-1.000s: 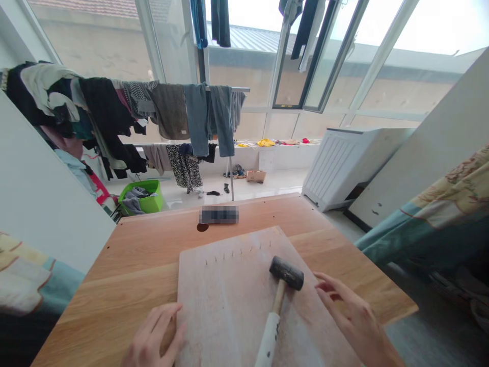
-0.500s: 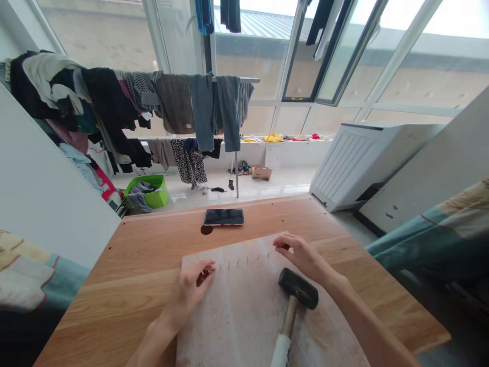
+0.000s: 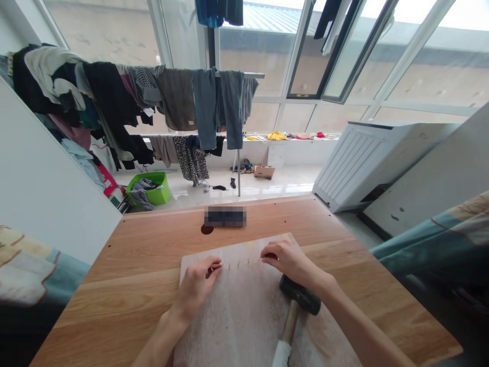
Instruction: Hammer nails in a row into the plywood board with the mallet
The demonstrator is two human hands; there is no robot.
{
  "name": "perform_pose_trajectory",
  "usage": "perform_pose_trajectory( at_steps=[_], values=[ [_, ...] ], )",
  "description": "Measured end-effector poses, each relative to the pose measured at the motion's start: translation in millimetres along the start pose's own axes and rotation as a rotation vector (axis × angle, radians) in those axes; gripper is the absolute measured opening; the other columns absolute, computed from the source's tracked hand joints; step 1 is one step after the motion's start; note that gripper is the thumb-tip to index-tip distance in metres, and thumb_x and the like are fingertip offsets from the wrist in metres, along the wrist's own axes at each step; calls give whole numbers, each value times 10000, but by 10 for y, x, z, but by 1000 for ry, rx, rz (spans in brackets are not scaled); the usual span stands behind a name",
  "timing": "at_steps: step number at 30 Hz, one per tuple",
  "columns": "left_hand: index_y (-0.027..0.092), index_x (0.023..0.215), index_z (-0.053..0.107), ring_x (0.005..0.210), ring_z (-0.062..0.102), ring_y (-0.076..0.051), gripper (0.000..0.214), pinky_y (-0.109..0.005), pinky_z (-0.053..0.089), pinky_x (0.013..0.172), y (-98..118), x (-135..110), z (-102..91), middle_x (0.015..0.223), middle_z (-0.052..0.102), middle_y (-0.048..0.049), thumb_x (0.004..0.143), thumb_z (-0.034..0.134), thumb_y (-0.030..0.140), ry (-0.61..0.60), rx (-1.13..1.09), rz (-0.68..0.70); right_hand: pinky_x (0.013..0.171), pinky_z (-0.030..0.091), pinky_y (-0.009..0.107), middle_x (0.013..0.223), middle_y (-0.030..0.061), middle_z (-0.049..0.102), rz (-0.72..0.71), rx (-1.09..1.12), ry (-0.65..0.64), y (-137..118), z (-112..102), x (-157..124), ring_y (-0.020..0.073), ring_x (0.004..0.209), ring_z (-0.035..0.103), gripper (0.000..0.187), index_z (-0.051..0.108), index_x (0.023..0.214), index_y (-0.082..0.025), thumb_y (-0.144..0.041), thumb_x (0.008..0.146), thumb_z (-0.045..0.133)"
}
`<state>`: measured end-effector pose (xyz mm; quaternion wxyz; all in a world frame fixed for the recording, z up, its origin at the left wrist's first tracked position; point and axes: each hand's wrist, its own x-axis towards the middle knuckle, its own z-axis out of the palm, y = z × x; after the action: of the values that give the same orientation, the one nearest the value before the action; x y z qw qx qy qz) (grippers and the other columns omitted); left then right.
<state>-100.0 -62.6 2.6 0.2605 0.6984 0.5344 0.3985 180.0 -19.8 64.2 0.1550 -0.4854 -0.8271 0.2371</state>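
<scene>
A pale wooden board lies on the table, with a row of small nails standing upright near its far edge. At the left end of that row, the thumb and fingertips of my left hand are pinched on a nail. My right hand reaches in from the right, its thumb and fingertips closed at a nail by the row's right end; the fingers partly hide it. Below my right wrist rests a mallet with a black head and a wooden handle with a white grip, held by neither hand.
Past the board, a phone, blurred out now, lies beside a round hole in the wooden table. Beyond the table are a laundry rack with clothes, a green basket and a white cabinet-like unit.
My right hand has moved left along the row of nails, its fingertips now closing at one. My left hand has shifted slightly right onto a nail. The mallet stays on the board.
</scene>
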Motion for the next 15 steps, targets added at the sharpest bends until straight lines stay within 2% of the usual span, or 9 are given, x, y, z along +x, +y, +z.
perform_pose_trajectory(
  at_steps=[5,11,15],
  values=[
    [210,922,725,773,754,-185,80,-281,603,747,37,-19,10,866,788,-23,874,671,244,42,12,77,743,458,252,820,46,767,-25,-31,25,-92,79,51,189,788,688,205,796,840,-210,-199,944,619],
    [204,951,710,811,746,-187,108,-282,596,752,80,71,124,905,775,-28,875,640,168,-80,34,47,692,445,236,804,48,751,-56,-48,-4,-216,228,144,178,751,678,187,794,814,-186,-159,931,651],
    [203,996,701,806,726,-184,128,-299,586,772,124,101,173,913,755,-36,908,609,185,-95,55,105,719,448,239,850,58,745,-73,-46,-6,-246,311,186,181,793,681,170,786,855,-174,-150,942,642]
  ],
)
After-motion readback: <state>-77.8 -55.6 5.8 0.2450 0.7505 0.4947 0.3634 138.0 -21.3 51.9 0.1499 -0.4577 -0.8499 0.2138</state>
